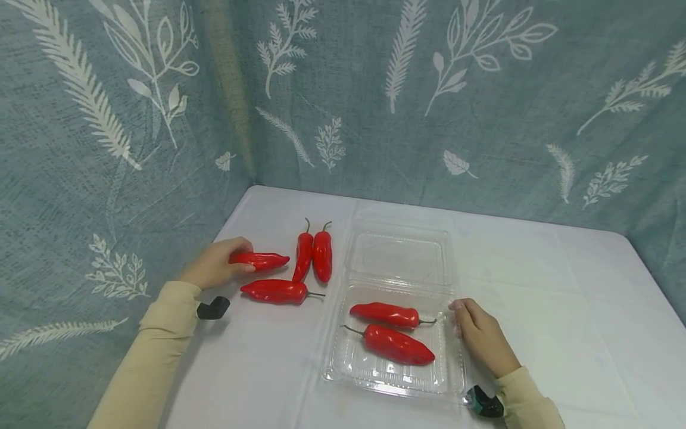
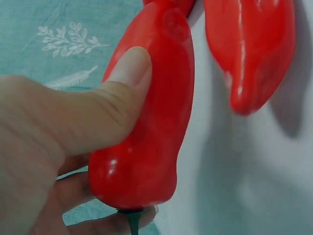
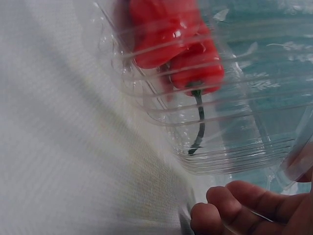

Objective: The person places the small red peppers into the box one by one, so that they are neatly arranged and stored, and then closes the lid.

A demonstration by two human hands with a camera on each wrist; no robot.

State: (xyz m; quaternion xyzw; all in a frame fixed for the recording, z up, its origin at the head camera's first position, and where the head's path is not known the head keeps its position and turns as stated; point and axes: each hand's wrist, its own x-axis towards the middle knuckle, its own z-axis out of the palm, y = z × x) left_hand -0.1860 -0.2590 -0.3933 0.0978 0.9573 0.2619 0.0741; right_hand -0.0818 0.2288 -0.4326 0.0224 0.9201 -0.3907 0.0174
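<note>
My left hand (image 1: 217,262) grips a red chili pepper (image 1: 265,260) at the left of the table. In the left wrist view the thumb lies along that pepper's side, its green stem pointing down past the fingers. A clear plastic clamshell container (image 1: 343,351) lies with its lid (image 1: 396,256) folded back. Inside its base are two red peppers, the upper one (image 1: 386,314) with its stem to the right, the lower one (image 1: 396,345) with its stem to the left. At the container's right rim, my right hand (image 1: 485,339) pinches the edge between thumb and fingers.
Near the left hand, one pepper (image 1: 276,292) lies sideways. Two more, a left one (image 1: 303,253) and a right one (image 1: 323,256), lie side by side, stems toward the back. A white cloth covers the table (image 1: 552,310); a leaf-patterned teal curtain (image 1: 348,77) hangs behind and at left.
</note>
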